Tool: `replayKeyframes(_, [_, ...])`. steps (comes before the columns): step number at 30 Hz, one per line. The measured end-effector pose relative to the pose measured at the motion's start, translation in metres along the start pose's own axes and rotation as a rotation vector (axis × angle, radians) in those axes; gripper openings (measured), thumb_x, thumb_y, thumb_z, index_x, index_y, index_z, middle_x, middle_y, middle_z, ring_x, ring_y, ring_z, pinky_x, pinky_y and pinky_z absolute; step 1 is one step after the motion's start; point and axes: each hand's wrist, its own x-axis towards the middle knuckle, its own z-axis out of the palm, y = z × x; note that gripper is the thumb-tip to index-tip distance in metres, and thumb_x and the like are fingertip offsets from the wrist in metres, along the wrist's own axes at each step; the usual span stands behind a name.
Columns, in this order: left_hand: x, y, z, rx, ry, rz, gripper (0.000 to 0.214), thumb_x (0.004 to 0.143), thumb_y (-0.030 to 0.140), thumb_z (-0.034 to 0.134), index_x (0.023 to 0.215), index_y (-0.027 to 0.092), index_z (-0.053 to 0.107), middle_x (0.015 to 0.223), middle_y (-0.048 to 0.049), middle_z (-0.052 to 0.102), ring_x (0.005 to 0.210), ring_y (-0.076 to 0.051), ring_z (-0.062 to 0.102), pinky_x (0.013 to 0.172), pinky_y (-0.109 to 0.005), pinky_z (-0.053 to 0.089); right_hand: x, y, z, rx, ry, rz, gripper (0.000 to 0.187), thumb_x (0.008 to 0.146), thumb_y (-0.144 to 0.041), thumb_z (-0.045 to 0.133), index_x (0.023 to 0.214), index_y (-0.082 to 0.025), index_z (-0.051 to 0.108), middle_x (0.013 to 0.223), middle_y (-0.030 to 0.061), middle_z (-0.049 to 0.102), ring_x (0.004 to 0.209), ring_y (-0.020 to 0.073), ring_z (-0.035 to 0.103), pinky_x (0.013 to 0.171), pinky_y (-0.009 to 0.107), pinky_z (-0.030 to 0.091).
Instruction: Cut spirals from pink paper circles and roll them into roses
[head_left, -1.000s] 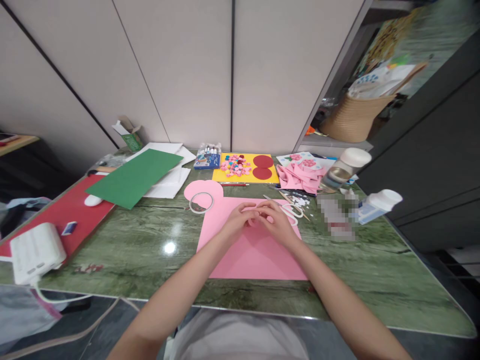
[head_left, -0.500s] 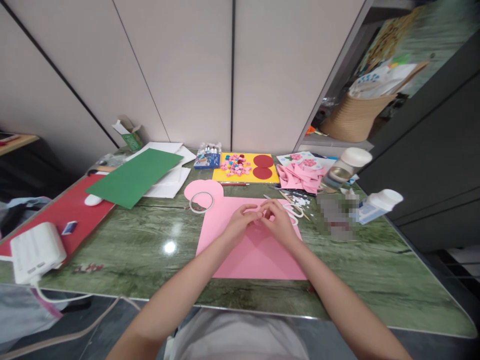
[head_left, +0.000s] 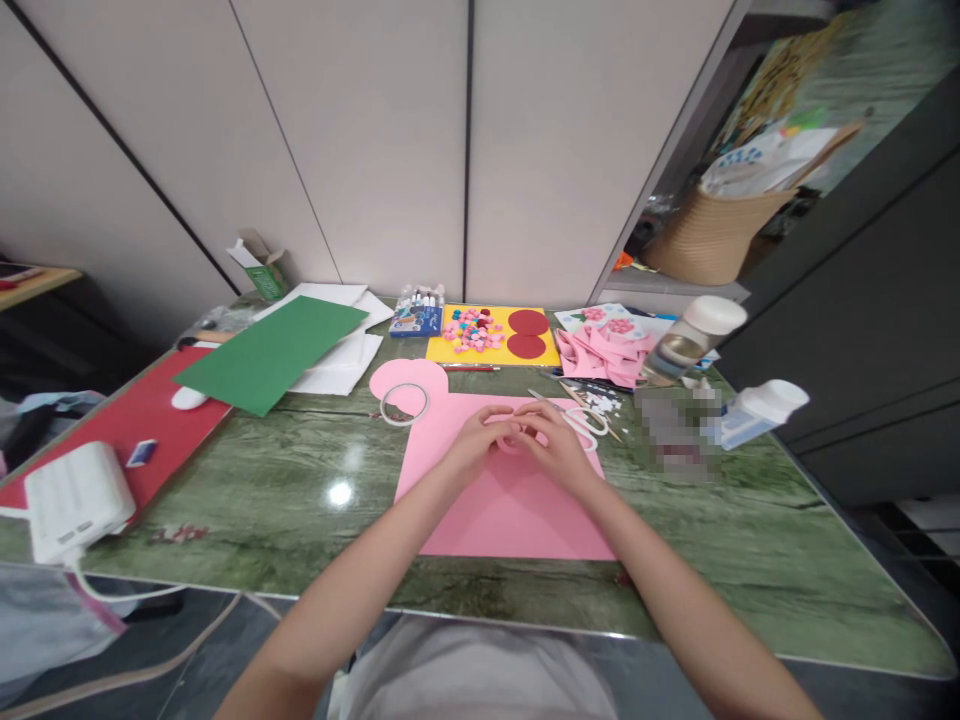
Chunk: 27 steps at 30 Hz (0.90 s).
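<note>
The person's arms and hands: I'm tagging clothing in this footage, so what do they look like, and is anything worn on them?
The left hand and right hand are ungloved. The left forearm and right forearm are slim, with no sleeve, watch or bracelet visible. Rings are too small to rule out.

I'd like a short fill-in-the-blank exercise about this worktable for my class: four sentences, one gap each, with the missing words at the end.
1. The left hand and right hand are close together over a large sheet whose colour is ____.
2. The number of dark red circles on the yellow sheet is ____.
3. The handles of the scissors are coloured ____.
4. The green sheet overlaps white papers and a ____ sheet.

Missing words: pink; two; white; red.
</note>
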Motion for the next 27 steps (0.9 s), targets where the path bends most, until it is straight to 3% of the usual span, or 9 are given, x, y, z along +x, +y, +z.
replayKeyframes(8, [-0.001, -0.0052, -0.0003, -0.021, -0.001, 0.0, 0.037, 0.06, 0.02, 0.07, 0.095, 0.016, 0.056, 0.078, -0.0027, 0.064, 0.063, -0.007, 0.055, 0.061, -0.021, 0.037, 0.0009, 0.001, 0.0016, 0.028, 0.072, 0.09, 0.002, 0.075, -0.021, 0.058, 0.077, -0.021, 0.058, 0.09, 0.0041, 0.052, 0.074, 0.0152, 0.053, 0.061, 0.029, 0.046])
replayKeyframes(13, [-0.0033, -0.0061, 0.0046, -0.031, -0.038, -0.012, 0.041, 0.058, 0.02, 0.072, 0.096, 0.014, 0.055, 0.08, -0.0061, 0.065, 0.068, -0.012, 0.059, 0.066, -0.025, 0.04, 0.0015, 0.0007, 0.0032, 0.049, 0.07, 0.101, 0.01, 0.071, -0.02, 0.06, 0.068, -0.02, 0.051, 0.083, 0.0026, 0.051, 0.075, 0.016, 0.052, 0.058, 0.027, 0.045])
replayKeyframes(17, [-0.0018, -0.0071, 0.0025, -0.034, -0.009, -0.011, 0.045, 0.057, 0.02, 0.073, 0.097, 0.015, 0.052, 0.074, -0.0036, 0.065, 0.064, -0.011, 0.059, 0.063, -0.024, 0.04, 0.0012, 0.0001, 0.0019, 0.044, 0.065, 0.11, 0.009, 0.071, -0.02, 0.061, 0.07, -0.02, 0.051, 0.083, 0.0022, 0.052, 0.07, 0.0144, 0.051, 0.057, 0.027, 0.044])
replayKeyframes(22, [0.0006, -0.0035, -0.003, -0.026, 0.007, -0.003, 0.041, 0.06, 0.019, 0.069, 0.097, 0.016, 0.053, 0.067, -0.0001, 0.063, 0.056, -0.008, 0.056, 0.057, -0.021, 0.037, 0.0011, -0.0024, -0.003, 0.031, 0.039, 0.084, 0.009, 0.077, -0.022, 0.057, 0.086, -0.022, 0.06, 0.089, 0.0035, 0.053, 0.071, 0.0137, 0.053, 0.064, 0.03, 0.047])
replayKeyframes(27, [0.0003, -0.0003, -0.0022, -0.019, -0.022, 0.008, 0.034, 0.059, 0.017, 0.069, 0.09, 0.014, 0.056, 0.073, -0.0036, 0.064, 0.063, -0.011, 0.059, 0.059, -0.023, 0.04, 0.0011, -0.0008, -0.0014, 0.018, -0.042, 0.005, 0.018, 0.082, -0.019, 0.051, 0.095, -0.025, 0.063, 0.098, 0.0054, 0.055, 0.097, 0.0191, 0.052, 0.084, 0.037, 0.043])
